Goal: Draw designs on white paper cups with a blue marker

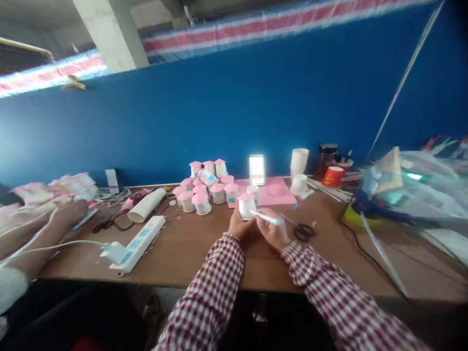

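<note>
Near the middle of the table, my left hand [239,225] is closed around a white paper cup [247,208] turned upside down, with a pink paper roof on top. My right hand [272,231] grips a white and light-blue pen [269,219], its tip close to the cup's side; whether it touches I cannot tell. Behind the cup lies a pink sheet [287,192] with another white cup [252,194] on it. Left of my hands stands a group of pink-roofed cups [202,204]. Scissors [304,232] with dark handles lie right of my right hand.
A white power strip [141,246] with a plug lies to the left, near a co-worker's hand [73,214]. Stacked white cups [299,163], a red cup [332,177] and a blue glue gun [376,204] with its cable are on the right. A blue partition [226,112] rises behind.
</note>
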A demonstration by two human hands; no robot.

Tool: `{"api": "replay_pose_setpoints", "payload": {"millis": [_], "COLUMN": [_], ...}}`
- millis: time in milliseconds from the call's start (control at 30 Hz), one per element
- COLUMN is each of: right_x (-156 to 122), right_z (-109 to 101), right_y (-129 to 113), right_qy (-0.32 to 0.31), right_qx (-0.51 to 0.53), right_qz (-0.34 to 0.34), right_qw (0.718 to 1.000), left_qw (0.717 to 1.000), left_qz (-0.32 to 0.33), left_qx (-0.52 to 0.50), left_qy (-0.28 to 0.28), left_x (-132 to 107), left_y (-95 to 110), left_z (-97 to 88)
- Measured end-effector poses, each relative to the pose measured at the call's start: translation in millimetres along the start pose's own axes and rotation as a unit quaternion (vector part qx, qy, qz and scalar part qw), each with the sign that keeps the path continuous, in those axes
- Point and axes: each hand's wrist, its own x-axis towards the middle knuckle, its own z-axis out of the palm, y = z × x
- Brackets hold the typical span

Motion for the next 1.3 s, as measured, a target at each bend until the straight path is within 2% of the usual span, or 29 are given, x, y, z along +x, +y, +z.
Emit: {"api": "replay_pose_setpoints", "payload": {"millis": [333,1300], "right_x": [-2.0,-1.8], "right_z": [2.4,2.3], "right_y": [3.0,3.8], "right_qy": [0.009,0.012], "right_qx": [0.020,0.021], "right_qz": [0.017,0.036], "right_qw": [1.000,0.999], "left_qw": [1.000,1.000], "left_qz": [-0.017,0.002], "left_qx": [-0.023,-0.016], "left_qy": [0.002,0.006], "left_x": [-1.1,-1.9], "left_y": [3.5,7.0], "left_z": [1.3,0.2]}}
